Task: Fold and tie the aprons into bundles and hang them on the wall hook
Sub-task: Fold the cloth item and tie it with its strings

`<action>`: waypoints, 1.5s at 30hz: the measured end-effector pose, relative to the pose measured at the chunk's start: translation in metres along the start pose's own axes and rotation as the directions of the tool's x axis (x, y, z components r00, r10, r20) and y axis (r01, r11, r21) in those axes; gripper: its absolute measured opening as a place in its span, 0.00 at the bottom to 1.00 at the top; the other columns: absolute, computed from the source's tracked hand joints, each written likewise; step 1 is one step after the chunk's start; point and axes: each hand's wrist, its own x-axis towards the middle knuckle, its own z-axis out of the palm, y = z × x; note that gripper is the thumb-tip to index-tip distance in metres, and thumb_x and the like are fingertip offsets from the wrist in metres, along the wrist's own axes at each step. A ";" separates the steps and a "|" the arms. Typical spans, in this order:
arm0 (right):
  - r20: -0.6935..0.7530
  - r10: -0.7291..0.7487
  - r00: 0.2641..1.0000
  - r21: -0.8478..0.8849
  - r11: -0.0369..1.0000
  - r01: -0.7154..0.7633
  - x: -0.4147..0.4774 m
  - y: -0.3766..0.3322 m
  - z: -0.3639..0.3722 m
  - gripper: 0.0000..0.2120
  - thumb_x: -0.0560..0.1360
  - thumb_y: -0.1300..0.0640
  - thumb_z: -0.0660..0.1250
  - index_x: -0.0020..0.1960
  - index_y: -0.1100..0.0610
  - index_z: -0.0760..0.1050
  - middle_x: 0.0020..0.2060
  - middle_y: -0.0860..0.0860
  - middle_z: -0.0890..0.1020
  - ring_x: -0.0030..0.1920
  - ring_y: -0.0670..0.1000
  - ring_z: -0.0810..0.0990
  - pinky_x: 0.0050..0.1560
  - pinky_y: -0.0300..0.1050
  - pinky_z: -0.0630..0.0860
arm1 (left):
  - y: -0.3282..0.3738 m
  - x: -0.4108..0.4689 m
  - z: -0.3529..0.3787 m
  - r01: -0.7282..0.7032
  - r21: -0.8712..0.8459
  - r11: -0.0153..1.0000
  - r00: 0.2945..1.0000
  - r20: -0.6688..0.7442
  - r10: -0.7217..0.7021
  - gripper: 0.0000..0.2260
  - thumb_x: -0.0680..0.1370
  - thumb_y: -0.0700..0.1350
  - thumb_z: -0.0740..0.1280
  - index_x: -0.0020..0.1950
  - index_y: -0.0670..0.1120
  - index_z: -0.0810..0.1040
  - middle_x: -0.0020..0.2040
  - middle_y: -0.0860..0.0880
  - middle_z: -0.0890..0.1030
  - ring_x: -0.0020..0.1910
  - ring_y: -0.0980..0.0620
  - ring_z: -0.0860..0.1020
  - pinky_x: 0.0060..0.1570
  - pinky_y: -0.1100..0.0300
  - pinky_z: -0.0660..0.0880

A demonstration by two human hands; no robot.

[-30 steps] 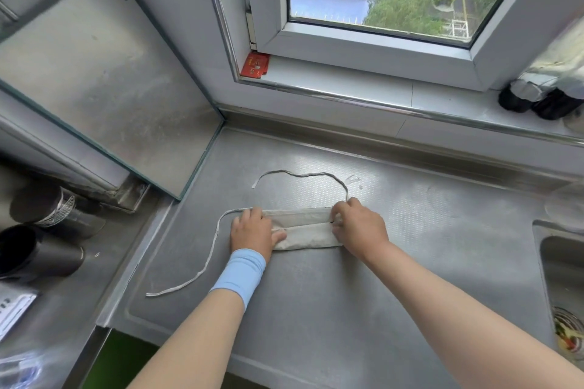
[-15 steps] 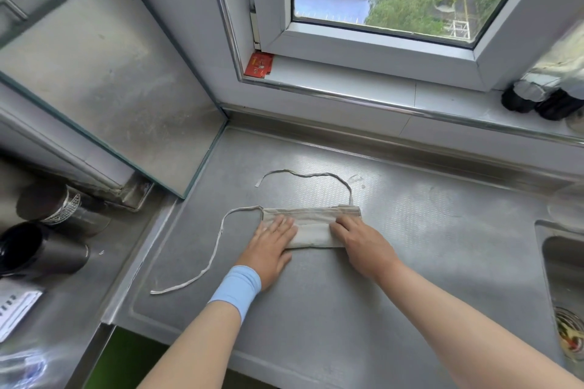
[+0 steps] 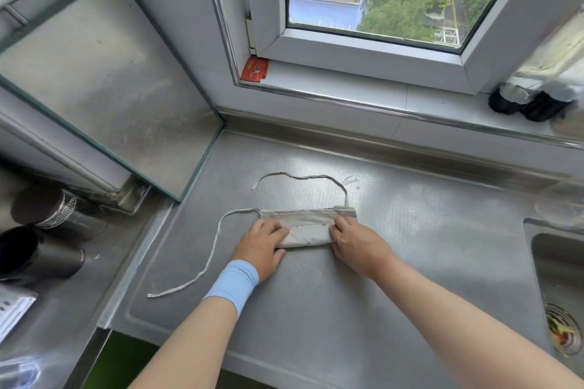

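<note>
A beige apron (image 3: 308,224), folded into a narrow strip, lies on the steel counter (image 3: 316,309). My left hand (image 3: 262,245), with a blue wristband, holds the left end of the apron's near fold, thumb at the front edge. At the right end of that fold, my right hand (image 3: 357,241) grips with curled fingers. One apron strap (image 3: 215,249) trails left and toward me. The other strap (image 3: 303,177) loops behind the strip. No wall hook is in view.
A glass panel (image 3: 104,82) leans at the back left. Two dark metal cups (image 3: 41,249) lie on the left. The sink (image 3: 559,287) with its drain is at the right edge. Dark bottles (image 3: 531,101) and a red card (image 3: 254,69) sit on the window sill.
Both hands moved from the strip's far edge toward me, pressed it flat, and now hold the ends of the near fold. The straps have stayed where they were.
</note>
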 end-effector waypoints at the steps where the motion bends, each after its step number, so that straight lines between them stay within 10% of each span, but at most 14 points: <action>1: 0.006 0.044 0.999 0.049 0.998 -0.045 0.002 0.000 -0.002 0.05 0.73 0.59 0.68 0.45 0.61 0.77 0.43 0.57 0.77 0.42 0.59 0.78 0.35 0.50 0.78 | -0.004 0.002 -0.002 -0.002 -0.045 0.999 1.000 -0.011 0.001 0.16 0.70 0.45 0.74 0.57 0.49 0.81 0.52 0.50 0.79 0.53 0.48 0.74 0.47 0.52 0.79; 13: 0.058 0.401 0.914 0.203 0.892 -0.404 0.037 0.012 -0.023 0.07 0.78 0.51 0.65 0.54 0.52 0.76 0.51 0.51 0.77 0.49 0.57 0.77 0.44 0.49 0.72 | -0.004 0.044 -0.025 0.305 -0.132 0.943 0.951 -0.016 -0.310 0.15 0.76 0.46 0.70 0.61 0.49 0.76 0.57 0.47 0.71 0.57 0.47 0.73 0.55 0.55 0.70; 17: -0.002 0.275 0.961 0.086 0.958 -0.274 0.045 0.006 -0.023 0.27 0.58 0.66 0.77 0.56 0.53 0.80 0.52 0.55 0.80 0.49 0.59 0.79 0.42 0.50 0.75 | 0.018 0.050 -0.018 0.060 0.163 0.985 0.990 -0.137 -0.038 0.16 0.71 0.39 0.62 0.54 0.53 0.82 0.56 0.48 0.80 0.54 0.44 0.79 0.50 0.51 0.76; 19: -0.001 0.092 0.996 0.138 0.986 -0.091 0.048 0.001 -0.020 0.26 0.66 0.69 0.70 0.63 0.57 0.77 0.62 0.59 0.78 0.60 0.62 0.78 0.53 0.54 0.78 | 0.030 0.049 -0.012 -0.100 0.274 0.956 0.995 0.024 0.098 0.22 0.73 0.41 0.55 0.61 0.53 0.80 0.61 0.50 0.80 0.59 0.46 0.79 0.55 0.51 0.76; 22: 0.146 0.010 0.989 0.183 0.982 -0.037 0.038 -0.006 -0.012 0.34 0.73 0.59 0.40 0.78 0.58 0.61 0.78 0.56 0.61 0.77 0.57 0.60 0.77 0.55 0.53 | 0.030 0.041 0.005 -0.097 0.349 0.932 0.973 0.230 0.015 0.30 0.78 0.40 0.54 0.79 0.50 0.50 0.79 0.53 0.50 0.78 0.48 0.49 0.75 0.42 0.46; 25: 0.169 0.034 0.985 0.250 0.965 -0.077 0.026 -0.003 -0.002 0.35 0.73 0.55 0.44 0.81 0.56 0.51 0.80 0.52 0.52 0.80 0.52 0.47 0.76 0.49 0.34 | 0.026 0.037 0.004 -0.091 0.345 0.934 0.963 0.269 -0.006 0.32 0.78 0.45 0.54 0.79 0.53 0.41 0.79 0.55 0.41 0.78 0.49 0.38 0.72 0.37 0.35; 33: 0.217 -0.026 0.976 0.195 0.981 -0.018 0.036 0.005 -0.013 0.28 0.80 0.68 0.53 0.80 0.59 0.54 0.80 0.55 0.52 0.80 0.55 0.52 0.77 0.49 0.49 | 0.020 0.050 -0.011 -0.068 0.212 0.975 0.939 0.343 -0.009 0.29 0.79 0.55 0.59 0.78 0.53 0.53 0.80 0.54 0.49 0.78 0.52 0.45 0.75 0.41 0.41; 37: 0.173 0.016 0.985 0.201 0.978 -0.051 0.038 0.001 -0.030 0.16 0.80 0.64 0.57 0.65 0.57 0.75 0.66 0.54 0.72 0.65 0.57 0.73 0.56 0.51 0.74 | 0.023 0.042 -0.013 -0.019 0.110 0.994 0.971 0.237 -0.008 0.22 0.78 0.50 0.65 0.72 0.52 0.68 0.77 0.54 0.59 0.77 0.51 0.55 0.74 0.43 0.51; 40: 0.240 0.016 0.971 0.159 0.986 -0.055 0.043 0.000 -0.048 0.12 0.78 0.60 0.59 0.58 0.52 0.77 0.55 0.51 0.76 0.53 0.56 0.78 0.48 0.46 0.69 | 0.023 0.034 -0.019 -0.002 0.075 0.997 0.994 0.111 -0.006 0.11 0.76 0.43 0.64 0.58 0.49 0.78 0.65 0.50 0.71 0.66 0.46 0.68 0.58 0.51 0.72; 45: 0.201 -0.023 0.979 0.182 0.983 -0.014 0.045 -0.001 -0.075 0.14 0.76 0.58 0.63 0.60 0.49 0.76 0.53 0.47 0.81 0.55 0.53 0.78 0.59 0.46 0.63 | 0.039 0.024 -0.052 0.240 -0.087 0.967 0.919 0.341 -0.198 0.05 0.77 0.44 0.62 0.50 0.49 0.76 0.51 0.49 0.76 0.51 0.47 0.74 0.49 0.58 0.70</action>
